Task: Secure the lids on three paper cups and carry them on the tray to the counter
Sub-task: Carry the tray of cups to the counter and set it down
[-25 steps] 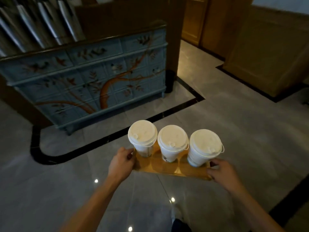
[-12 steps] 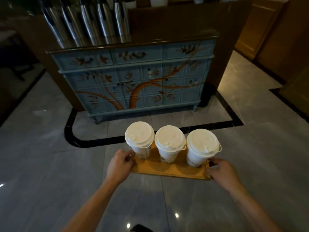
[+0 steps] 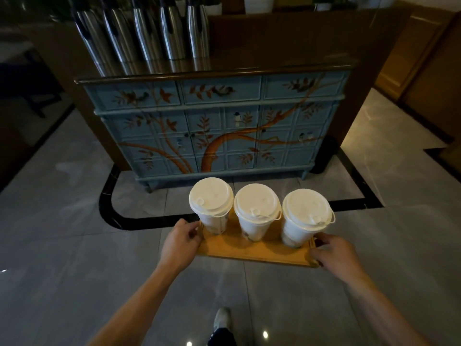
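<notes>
Blue cabinet [image 3: 219, 126] now dead ahead and nearer; left hand [image 3: 180, 242], right hand [image 3: 333, 254] grip tray [image 3: 252, 255], lidded cups [image 3: 257, 211] steady, drop-off close.

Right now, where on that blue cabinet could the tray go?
The cabinet top looks bare to the right of the steel flasks; its left end is crowded by them. The tray is full: three cups in a row.
</notes>
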Demonstrator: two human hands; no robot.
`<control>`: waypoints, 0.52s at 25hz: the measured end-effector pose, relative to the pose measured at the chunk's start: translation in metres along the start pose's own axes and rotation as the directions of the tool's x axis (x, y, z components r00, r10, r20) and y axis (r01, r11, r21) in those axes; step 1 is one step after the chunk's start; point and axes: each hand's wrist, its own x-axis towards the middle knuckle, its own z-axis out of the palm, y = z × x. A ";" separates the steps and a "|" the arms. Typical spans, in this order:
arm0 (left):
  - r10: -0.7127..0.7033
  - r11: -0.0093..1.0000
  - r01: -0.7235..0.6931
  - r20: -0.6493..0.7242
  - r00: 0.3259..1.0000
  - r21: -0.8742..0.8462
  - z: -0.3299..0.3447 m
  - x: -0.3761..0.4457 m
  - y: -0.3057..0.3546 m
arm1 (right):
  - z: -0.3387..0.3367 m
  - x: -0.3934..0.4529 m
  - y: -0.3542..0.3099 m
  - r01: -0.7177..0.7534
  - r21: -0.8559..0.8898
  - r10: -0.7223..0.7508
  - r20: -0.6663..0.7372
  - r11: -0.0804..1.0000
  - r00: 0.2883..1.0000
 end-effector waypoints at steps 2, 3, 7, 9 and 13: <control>0.014 1.000 -0.014 0.014 1.000 0.002 -0.006 0.028 -0.006 | 0.006 0.022 -0.015 -0.005 0.000 0.005 0.002 1.000 1.000; 0.018 1.000 -0.018 0.020 1.000 -0.001 -0.010 0.043 -0.010 | 0.009 0.033 -0.025 -0.011 0.000 0.011 0.005 1.000 1.000; 0.023 0.999 -0.022 0.032 0.999 -0.027 -0.025 0.101 -0.020 | 0.020 0.076 -0.058 -0.039 0.029 0.039 -0.008 0.999 0.999; 0.034 0.999 -0.034 0.034 0.999 -0.020 -0.032 0.126 -0.020 | 0.023 0.096 -0.069 -0.044 0.037 0.045 -0.023 0.998 0.999; 0.053 0.998 -0.054 0.032 0.998 0.014 -0.043 0.172 -0.017 | 0.028 0.134 -0.088 -0.064 0.067 0.067 -0.048 0.996 0.997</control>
